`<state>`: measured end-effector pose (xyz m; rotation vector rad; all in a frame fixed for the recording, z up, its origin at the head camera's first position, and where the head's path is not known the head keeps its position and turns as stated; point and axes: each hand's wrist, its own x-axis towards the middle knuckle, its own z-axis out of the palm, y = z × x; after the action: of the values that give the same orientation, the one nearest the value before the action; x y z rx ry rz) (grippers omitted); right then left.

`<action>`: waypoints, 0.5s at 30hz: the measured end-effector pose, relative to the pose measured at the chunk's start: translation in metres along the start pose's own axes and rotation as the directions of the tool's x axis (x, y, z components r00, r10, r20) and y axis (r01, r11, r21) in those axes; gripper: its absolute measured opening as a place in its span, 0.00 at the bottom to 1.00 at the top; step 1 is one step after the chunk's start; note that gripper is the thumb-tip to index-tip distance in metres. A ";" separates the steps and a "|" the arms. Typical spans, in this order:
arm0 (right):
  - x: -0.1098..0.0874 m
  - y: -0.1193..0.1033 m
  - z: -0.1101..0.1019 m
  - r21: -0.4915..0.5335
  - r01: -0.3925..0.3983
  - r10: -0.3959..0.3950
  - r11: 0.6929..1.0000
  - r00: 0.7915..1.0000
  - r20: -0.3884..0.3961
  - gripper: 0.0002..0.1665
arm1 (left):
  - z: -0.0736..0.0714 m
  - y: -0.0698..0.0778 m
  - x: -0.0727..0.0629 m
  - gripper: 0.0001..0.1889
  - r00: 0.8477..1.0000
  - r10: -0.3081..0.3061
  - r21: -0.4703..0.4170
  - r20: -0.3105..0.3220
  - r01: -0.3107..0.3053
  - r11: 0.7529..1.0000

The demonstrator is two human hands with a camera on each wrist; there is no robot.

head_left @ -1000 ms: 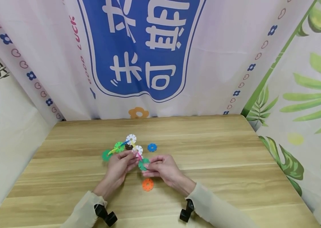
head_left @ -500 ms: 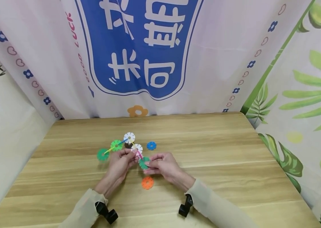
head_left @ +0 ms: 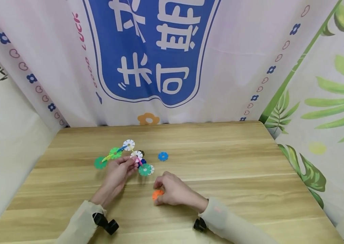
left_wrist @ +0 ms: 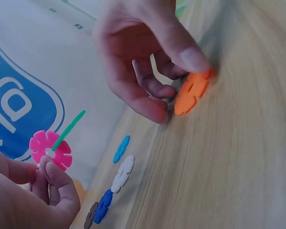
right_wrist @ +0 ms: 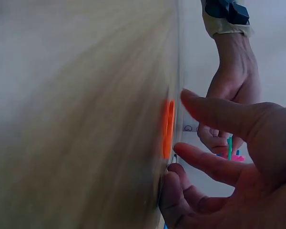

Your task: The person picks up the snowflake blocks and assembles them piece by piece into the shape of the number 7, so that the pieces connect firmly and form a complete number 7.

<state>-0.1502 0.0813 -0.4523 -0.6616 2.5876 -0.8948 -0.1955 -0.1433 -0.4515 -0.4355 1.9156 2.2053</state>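
My left hand pinches a white notched disc within a chain of interlocking plastic discs. Green, yellow, blue, white and pink pieces make up this chain, held just above the table. In the left wrist view, a pink disc with a green disc set edge-on into it sticks up past the fingers. An orange notched disc lies flat on the table. Over it, my right hand has thumb and fingertips around opposite edges. A small gap shows between the fingertips and the disc in the right wrist view.
Loose discs lie on the wooden table: a light blue one, a white one, a dark blue one and a brown one. A printed curtain hangs along the far table edge.
My right hand has let go of the chain's green end disc and moved down to the orange disc. My left hand has carried the chain slightly left, uncovering loose discs.
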 end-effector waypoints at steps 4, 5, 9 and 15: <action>0.001 -0.001 0.001 -0.062 -0.001 0.003 0.998 1.000 0.027 0.27 | -0.001 0.000 -0.001 0.16 1.000 -0.025 -0.010 -0.008 0.025 1.000; 0.001 0.000 0.001 -0.069 0.002 0.000 0.998 1.000 0.031 0.27 | -0.001 0.000 -0.002 0.16 1.000 -0.029 -0.016 -0.011 0.029 0.999; 0.003 0.000 0.000 -0.077 0.005 -0.002 0.997 0.999 0.037 0.24 | 0.001 0.000 -0.002 0.15 0.999 -0.029 -0.033 -0.016 0.029 0.999; 0.004 0.000 -0.002 -0.115 0.007 -0.003 0.993 1.000 0.030 0.25 | 0.005 0.001 -0.001 0.14 1.000 -0.022 -0.046 -0.004 0.021 0.999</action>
<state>-0.1542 0.0803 -0.4518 -0.7070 2.6271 -0.7362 -0.1956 -0.1381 -0.4493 -0.4667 1.8573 2.2400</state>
